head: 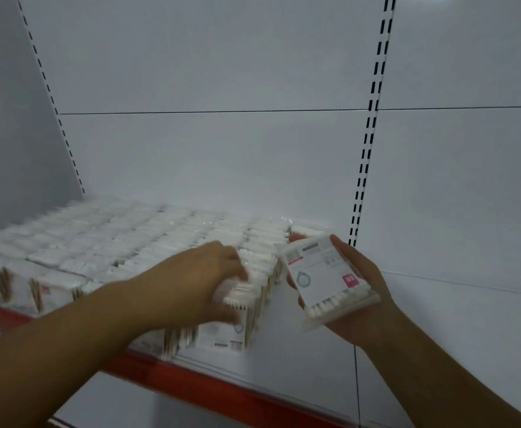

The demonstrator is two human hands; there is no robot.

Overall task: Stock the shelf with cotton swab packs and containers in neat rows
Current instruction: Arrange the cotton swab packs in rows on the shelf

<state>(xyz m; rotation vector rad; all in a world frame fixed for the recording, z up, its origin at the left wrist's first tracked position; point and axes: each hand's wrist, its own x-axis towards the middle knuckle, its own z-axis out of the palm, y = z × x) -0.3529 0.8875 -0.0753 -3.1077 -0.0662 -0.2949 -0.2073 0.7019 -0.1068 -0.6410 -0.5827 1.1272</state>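
Rows of clear cotton swab packs (123,239) stand on the white shelf (308,359), filling its left part up to the back wall. My left hand (203,279) grips a pack (237,299) at the right end of the front rows; the hand is blurred. My right hand (367,291) holds a small stack of swab packs (324,279) just right of the rows, label side up, with the swab tips pointing toward me.
The shelf has a red front strip (210,387). A slotted upright (367,143) runs down the back wall behind my right hand, another slotted upright (49,88) at the left. Bare white shelf surface lies right of the packs.
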